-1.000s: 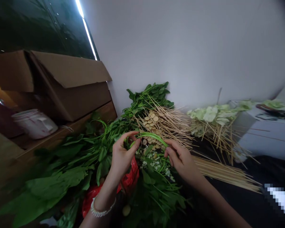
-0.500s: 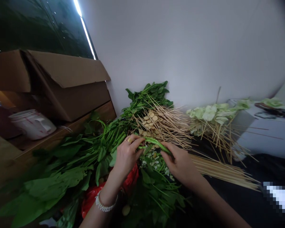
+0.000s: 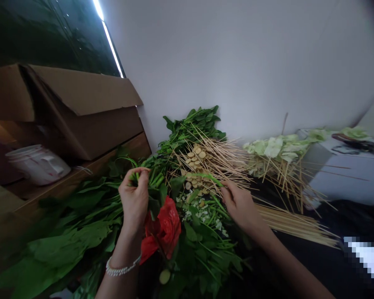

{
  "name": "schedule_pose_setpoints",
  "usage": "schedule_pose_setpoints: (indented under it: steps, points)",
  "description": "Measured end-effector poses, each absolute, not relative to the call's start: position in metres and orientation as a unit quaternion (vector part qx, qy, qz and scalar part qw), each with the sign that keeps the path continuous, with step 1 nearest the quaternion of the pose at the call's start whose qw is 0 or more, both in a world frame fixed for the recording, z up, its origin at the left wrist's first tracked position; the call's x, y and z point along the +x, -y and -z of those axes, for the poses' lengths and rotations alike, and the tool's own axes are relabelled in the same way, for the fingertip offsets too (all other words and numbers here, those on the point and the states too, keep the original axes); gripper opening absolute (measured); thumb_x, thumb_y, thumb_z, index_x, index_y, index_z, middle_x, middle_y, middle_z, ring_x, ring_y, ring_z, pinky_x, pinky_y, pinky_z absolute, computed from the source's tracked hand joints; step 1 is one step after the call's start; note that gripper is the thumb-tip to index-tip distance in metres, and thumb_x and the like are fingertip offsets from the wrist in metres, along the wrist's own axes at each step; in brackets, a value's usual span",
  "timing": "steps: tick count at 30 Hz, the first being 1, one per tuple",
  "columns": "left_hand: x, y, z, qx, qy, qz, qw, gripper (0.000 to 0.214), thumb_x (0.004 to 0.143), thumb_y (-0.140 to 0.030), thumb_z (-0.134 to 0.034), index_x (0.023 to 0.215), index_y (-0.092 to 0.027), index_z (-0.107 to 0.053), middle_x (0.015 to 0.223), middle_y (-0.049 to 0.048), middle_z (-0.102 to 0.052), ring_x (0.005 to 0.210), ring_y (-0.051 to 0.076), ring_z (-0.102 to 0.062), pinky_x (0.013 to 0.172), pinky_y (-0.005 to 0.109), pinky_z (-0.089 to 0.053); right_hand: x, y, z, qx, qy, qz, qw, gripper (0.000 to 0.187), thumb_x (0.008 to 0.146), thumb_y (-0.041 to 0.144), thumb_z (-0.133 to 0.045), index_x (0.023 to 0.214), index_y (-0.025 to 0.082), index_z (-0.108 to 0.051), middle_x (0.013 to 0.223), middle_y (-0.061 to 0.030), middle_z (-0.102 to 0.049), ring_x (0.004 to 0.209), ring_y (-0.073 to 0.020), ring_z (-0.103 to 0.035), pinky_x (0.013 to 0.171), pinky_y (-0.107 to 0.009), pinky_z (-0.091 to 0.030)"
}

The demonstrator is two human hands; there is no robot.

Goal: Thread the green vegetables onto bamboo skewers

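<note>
Forearms [image 3: 289, 259] angle up from below — the right hand [image 3: 239, 205] pinches a green stem [image 3: 215, 179] between thumb and fingers, just before sliced rounds [image 3: 199, 155]; the left hand [image 3: 133, 201] curls at piled greens [image 3: 87, 203], its grip impossible to tell. A cardboard box [image 3: 102, 133] stands flaps open, contents hidden, near a white jug [image 3: 39, 164]. Red plastic [image 3: 166, 228] lies between the forearms — bare skewers [image 3: 294, 226] lie beyond the right wrist
</note>
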State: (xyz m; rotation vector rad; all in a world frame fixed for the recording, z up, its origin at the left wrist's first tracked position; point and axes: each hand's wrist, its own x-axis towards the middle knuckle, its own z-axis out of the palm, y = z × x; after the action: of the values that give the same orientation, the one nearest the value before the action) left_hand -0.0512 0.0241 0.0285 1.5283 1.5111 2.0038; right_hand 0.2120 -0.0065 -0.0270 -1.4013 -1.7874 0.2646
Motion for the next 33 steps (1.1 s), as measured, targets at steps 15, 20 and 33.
schedule_pose_setpoints:
  steps: [15,20,33]
  points:
    - [-0.042,-0.014,-0.024,0.467,-0.374,-0.737,0.314,0.008,0.090,-0.030,-0.053,0.089,-0.022,-0.050,0.057,-0.0076,-0.045,0.050,0.009,-0.049,0.050,0.017,-0.043,0.212,0.004,0.020,-0.480,0.603,-0.465,0.435,0.028,0.089,0.040,-0.046,0.107,0.019,-0.052,0.050,0.0082,-0.053,0.035,-0.0103,-0.045,0.037,-0.022,-0.035]
    - [-0.036,-0.009,-0.017,0.502,-0.427,-0.693,0.292,0.015,0.085,-0.032,-0.062,0.095,-0.022,-0.057,0.056,-0.0083,-0.046,0.047,0.007,-0.043,0.046,0.016,-0.037,0.211,0.006,0.020,-0.482,0.614,-0.455,0.428,0.029,0.091,0.040,-0.045,0.108,0.019,-0.052,0.051,0.0079,-0.054,0.036,-0.0105,-0.045,0.039,-0.022,-0.034]
    - [-0.023,-0.016,-0.004,0.786,-0.381,-0.480,-0.081,0.032,0.091,-0.015,-0.054,0.119,-0.026,-0.065,0.120,0.0064,-0.066,0.107,0.019,-0.063,0.095,0.034,-0.050,0.206,0.014,0.015,-0.481,0.715,-0.340,0.376,0.025,0.093,0.031,-0.043,0.107,0.019,-0.061,0.053,0.0061,-0.055,0.050,-0.0122,-0.050,0.053,-0.024,-0.037]
